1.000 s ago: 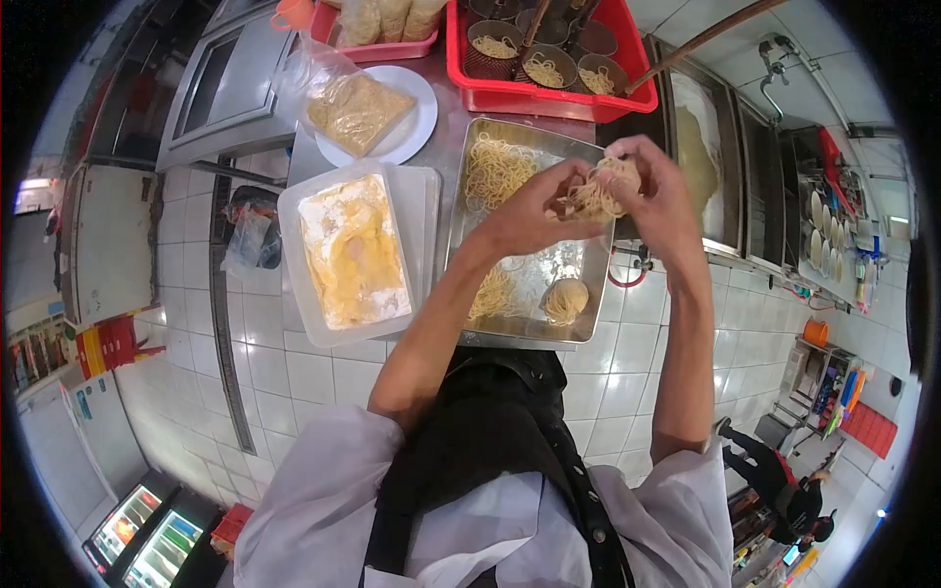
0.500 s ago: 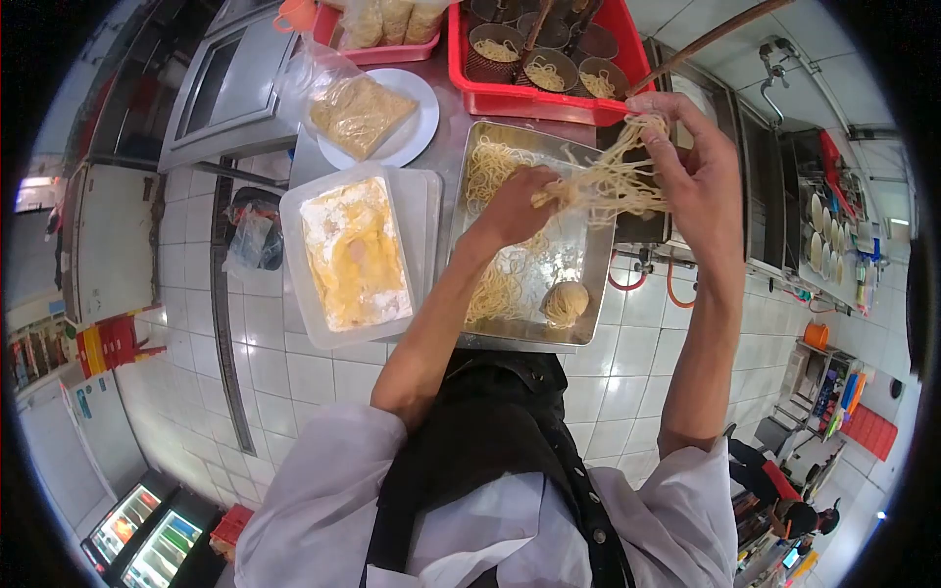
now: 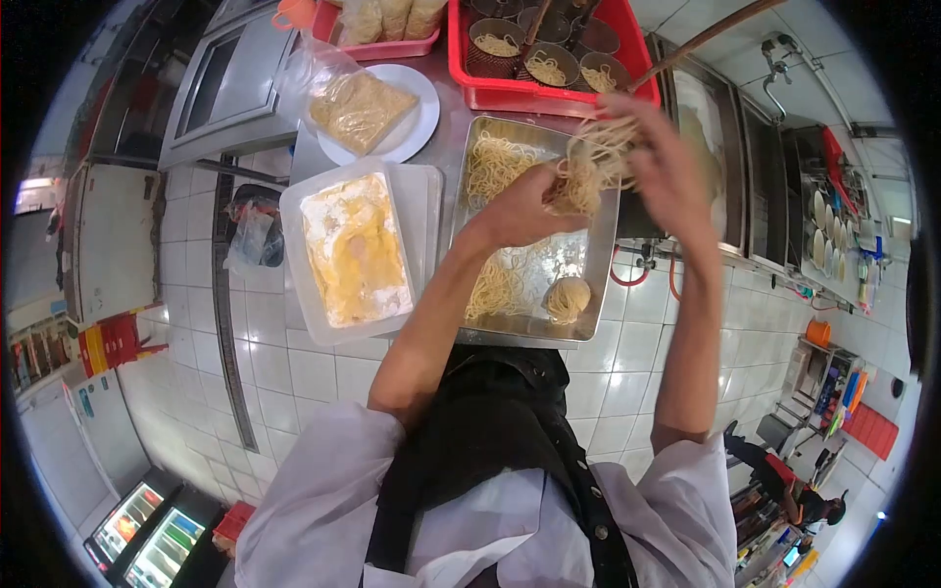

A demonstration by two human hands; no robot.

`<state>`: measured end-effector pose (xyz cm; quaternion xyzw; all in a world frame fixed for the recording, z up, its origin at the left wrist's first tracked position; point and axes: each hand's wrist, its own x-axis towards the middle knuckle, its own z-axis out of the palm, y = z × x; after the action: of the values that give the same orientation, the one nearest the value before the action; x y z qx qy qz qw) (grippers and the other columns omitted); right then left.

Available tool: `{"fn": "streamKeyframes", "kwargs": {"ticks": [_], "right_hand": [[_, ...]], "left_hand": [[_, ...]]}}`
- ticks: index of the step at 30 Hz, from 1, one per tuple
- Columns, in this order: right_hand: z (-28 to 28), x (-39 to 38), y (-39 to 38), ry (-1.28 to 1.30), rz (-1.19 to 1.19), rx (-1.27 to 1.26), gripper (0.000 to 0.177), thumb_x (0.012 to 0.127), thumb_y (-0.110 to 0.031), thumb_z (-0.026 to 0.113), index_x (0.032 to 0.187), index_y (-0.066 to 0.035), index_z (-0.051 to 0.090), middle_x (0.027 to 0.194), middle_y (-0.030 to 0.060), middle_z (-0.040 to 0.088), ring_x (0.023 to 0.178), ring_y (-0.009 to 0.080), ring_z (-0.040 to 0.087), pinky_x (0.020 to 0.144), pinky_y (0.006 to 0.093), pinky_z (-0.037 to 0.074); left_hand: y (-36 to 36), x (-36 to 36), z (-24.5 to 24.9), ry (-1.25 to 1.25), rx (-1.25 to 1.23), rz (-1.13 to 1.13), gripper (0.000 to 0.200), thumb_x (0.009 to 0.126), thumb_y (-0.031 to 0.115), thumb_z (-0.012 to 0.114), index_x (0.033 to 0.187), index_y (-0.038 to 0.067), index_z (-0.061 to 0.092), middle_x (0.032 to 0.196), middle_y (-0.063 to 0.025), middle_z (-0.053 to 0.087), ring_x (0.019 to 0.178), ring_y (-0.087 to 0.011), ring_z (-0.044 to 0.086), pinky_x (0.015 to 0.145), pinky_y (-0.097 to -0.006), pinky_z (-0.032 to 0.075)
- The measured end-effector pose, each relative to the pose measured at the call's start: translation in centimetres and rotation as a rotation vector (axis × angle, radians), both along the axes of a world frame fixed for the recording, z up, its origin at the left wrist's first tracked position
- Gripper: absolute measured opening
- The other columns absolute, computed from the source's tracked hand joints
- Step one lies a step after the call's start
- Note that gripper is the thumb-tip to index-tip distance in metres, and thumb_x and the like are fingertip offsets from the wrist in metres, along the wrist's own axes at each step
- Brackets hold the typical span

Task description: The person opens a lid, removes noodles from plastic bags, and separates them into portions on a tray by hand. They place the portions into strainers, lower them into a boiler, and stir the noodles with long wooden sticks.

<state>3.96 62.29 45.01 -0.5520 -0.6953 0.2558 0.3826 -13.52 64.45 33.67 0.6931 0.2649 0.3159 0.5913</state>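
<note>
A loose bundle of noodles (image 3: 598, 157) hangs between my two hands above a metal tray (image 3: 600, 279). My left hand (image 3: 529, 208) is closed around the lower end of the bundle. At its upper right, my right hand (image 3: 668, 167) has its fingers curled over the strands, somewhat blurred by motion. In the tray, loose noodles (image 3: 500, 162) lie at the far left and more strands at the near left. A rounded ball of noodles (image 3: 568, 299) sits in the near right corner.
A red bin (image 3: 510, 96) behind the tray holds several strainer baskets with noodles. To the left are a white container (image 3: 294, 265) of floury yellow contents and a white plate (image 3: 423, 122) bearing a bagged crumbly food (image 3: 363, 110). A wooden stick (image 3: 711, 37) juts out at upper right.
My right hand has moved left toward my left hand. The strands stretched between them have drawn together into a compact bundle, and my left hand has turned beneath it.
</note>
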Motion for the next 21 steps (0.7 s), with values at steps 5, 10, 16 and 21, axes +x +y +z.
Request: {"fn": "streamKeyframes", "kwargs": {"ticks": [5, 10, 16, 21], "right_hand": [[-14.8, -0.8, -3.0, -0.243, 0.092, -0.32, 0.035, 0.08, -0.012, 0.06, 0.115, -0.006, 0.057, 0.114, 0.0147, 0.057, 0.11, 0.0313, 0.053, 0.095, 0.0388, 0.041], [-21.4, -0.8, -4.5, -0.622, 0.091, -0.209, 0.022, 0.079, -0.014, 0.063, 0.099, -0.004, 0.062, 0.108, 0.015, 0.061, 0.103, 0.0356, 0.055, 0.088, 0.0423, 0.043], [-3.0, -1.2, -2.9, -0.076, -0.075, -0.149, 0.015, 0.082, -0.01, 0.061, 0.095, -0.001, 0.062, 0.084, 0.0119, 0.066, 0.077, 0.0241, 0.063, 0.071, 0.0325, 0.047], [5.0, -1.5, -1.8, 0.059, -0.296, -0.018, 0.018, 0.087, -0.01, 0.057, 0.101, -0.001, 0.063, 0.082, 0.0096, 0.065, 0.078, 0.014, 0.06, 0.073, 0.0289, 0.046]], "left_hand": [[1.4, -1.1, 7.6, -0.42, -0.291, -0.116, 0.029, 0.086, 0.018, 0.067, 0.107, 0.002, 0.057, 0.096, -0.0018, 0.06, 0.082, -0.0076, 0.056, 0.075, -0.0227, 0.047], [3.5, -2.5, 9.2, -0.154, -0.184, -0.053, 0.028, 0.086, 0.022, 0.067, 0.101, 0.001, 0.056, 0.09, -0.0035, 0.062, 0.081, -0.012, 0.059, 0.071, -0.0269, 0.048], [2.9, -2.0, -5.4, 0.679, 0.557, 0.08, 0.048, 0.077, 0.023, 0.069, 0.116, 0.001, 0.054, 0.108, -0.0197, 0.062, 0.106, -0.0374, 0.057, 0.092, -0.044, 0.044], [1.1, 0.5, -10.5, 0.414, 0.198, -0.016, 0.052, 0.076, 0.02, 0.068, 0.121, 0.001, 0.05, 0.12, -0.0184, 0.057, 0.108, -0.0324, 0.057, 0.092, -0.0386, 0.046]]}}
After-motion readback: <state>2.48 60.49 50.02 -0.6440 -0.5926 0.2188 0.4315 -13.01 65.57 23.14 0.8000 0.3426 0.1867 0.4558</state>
